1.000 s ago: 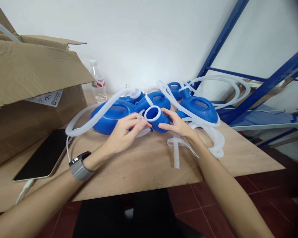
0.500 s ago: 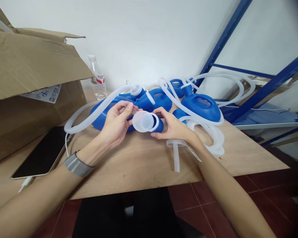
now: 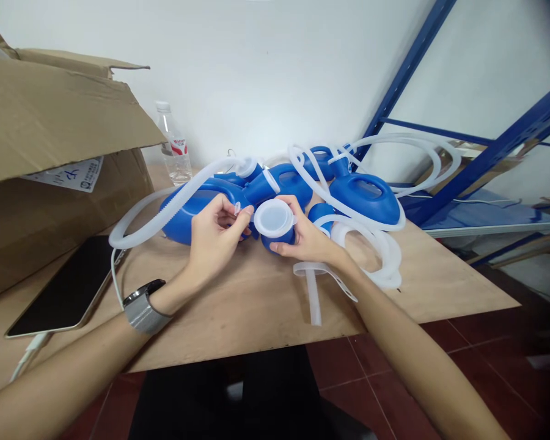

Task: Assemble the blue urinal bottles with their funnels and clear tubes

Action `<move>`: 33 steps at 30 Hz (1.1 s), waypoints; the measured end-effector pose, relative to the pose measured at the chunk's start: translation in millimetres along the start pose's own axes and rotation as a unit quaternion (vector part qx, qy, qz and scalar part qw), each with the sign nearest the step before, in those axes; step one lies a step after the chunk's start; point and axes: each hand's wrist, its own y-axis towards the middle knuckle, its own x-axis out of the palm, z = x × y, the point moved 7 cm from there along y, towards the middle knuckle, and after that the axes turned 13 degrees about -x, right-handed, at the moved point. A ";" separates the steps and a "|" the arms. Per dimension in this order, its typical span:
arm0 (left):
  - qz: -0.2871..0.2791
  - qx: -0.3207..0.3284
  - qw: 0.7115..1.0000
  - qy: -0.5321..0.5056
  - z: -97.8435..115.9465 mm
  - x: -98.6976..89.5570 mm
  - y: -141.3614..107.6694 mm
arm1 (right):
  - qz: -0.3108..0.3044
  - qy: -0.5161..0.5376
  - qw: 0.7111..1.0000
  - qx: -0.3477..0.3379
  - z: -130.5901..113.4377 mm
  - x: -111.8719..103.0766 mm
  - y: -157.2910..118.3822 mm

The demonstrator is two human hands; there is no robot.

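Observation:
My right hand (image 3: 305,235) is wrapped around the neck of a blue urinal bottle (image 3: 275,244), whose mouth faces me. A translucent round cap (image 3: 275,218) sits over that mouth. Between the thumb and fingers of my left hand (image 3: 220,235) is the small translucent end of a strap (image 3: 237,208), just left of the cap. My hands hide most of this bottle's body. Another blue bottle (image 3: 178,214) lies behind my left hand. A loose translucent strap (image 3: 313,299) rests on the table under my right wrist.
More blue bottles (image 3: 364,198) with white hoses (image 3: 387,256) lie behind and right on the wooden table (image 3: 238,318). At left are a cardboard box (image 3: 64,122), a tablet (image 3: 68,287) with a cable, and a water bottle (image 3: 175,146). A blue metal rack (image 3: 407,79) stands at right.
The cap has gone from beside the neck opening onto the bottle's mouth. My left hand has turned and moved off the cap, now pinching the strap end.

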 end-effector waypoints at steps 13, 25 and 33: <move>-0.069 -0.013 0.997 0.027 -0.7 12.3 -6.5 | 0.160 0.193 0.968 0.025 10.4 -7.2 4.3; -0.080 0.008 0.996 0.037 -1.2 9.6 -3.4 | 0.095 0.142 0.985 0.019 2.0 1.5 6.0; -0.083 -0.011 0.996 0.010 3.4 11.0 -3.4 | 0.119 0.168 0.977 0.064 4.2 0.5 6.7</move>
